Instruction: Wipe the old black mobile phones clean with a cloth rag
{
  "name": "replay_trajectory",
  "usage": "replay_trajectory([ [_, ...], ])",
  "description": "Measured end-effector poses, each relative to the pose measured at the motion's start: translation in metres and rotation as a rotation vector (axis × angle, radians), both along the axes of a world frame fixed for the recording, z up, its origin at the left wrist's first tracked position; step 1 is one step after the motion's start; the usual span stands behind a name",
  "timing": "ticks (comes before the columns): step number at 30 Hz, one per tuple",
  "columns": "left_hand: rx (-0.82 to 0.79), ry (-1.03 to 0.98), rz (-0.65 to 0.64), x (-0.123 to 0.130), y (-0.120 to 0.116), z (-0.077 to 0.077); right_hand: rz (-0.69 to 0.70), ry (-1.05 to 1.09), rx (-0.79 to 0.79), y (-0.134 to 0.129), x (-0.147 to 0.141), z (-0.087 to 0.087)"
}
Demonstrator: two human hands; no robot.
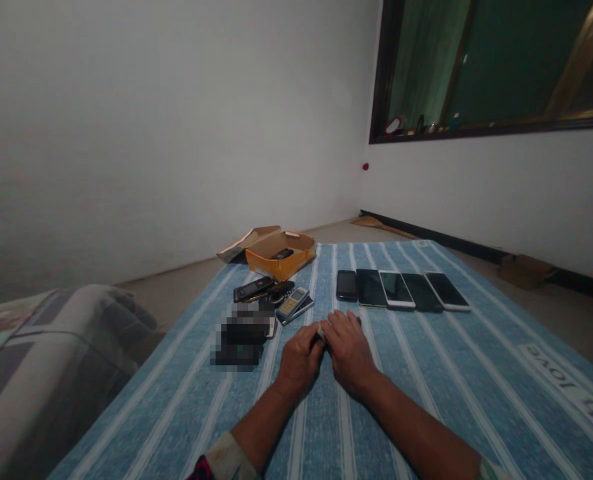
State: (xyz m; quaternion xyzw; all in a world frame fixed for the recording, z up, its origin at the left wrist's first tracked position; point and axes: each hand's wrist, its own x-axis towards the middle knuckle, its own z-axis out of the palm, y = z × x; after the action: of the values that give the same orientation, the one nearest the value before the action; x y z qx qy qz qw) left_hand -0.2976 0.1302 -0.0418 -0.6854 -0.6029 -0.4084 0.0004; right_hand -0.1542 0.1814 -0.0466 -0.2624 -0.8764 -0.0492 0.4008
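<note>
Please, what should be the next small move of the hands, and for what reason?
Perhaps the left hand should ease off while the right hand holds the small thing. Both hands meet around it and their fingers cover most of it, so one hand less would probably let it be seen better.

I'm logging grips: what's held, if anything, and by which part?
Left hand and right hand hold a mostly hidden object; its identity and gripped part can't be told.
</note>
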Motion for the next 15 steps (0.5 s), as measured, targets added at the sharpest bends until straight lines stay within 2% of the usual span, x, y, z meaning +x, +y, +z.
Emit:
replay_trajectory([
  [4, 0.005, 0.005, -0.004, -0.001, 0.000, 0.000, -0.014, -0.001, -0.024, 0.006, 0.011, 0.003],
  [9, 0.042, 0.023, 0.003, -0.006, 0.003, -0.006, -0.084, 0.109, -0.077, 0.027, 0.032, -0.006],
  [12, 0.041, 0.025, 0.007, -0.006, 0.004, -0.008, -0.101, 0.144, -0.045, 0.029, 0.032, -0.012],
  [15, 0.019, 0.020, 0.007, -0.004, 0.004, -0.008, -0.090, 0.067, 0.019, 0.019, 0.022, -0.013],
])
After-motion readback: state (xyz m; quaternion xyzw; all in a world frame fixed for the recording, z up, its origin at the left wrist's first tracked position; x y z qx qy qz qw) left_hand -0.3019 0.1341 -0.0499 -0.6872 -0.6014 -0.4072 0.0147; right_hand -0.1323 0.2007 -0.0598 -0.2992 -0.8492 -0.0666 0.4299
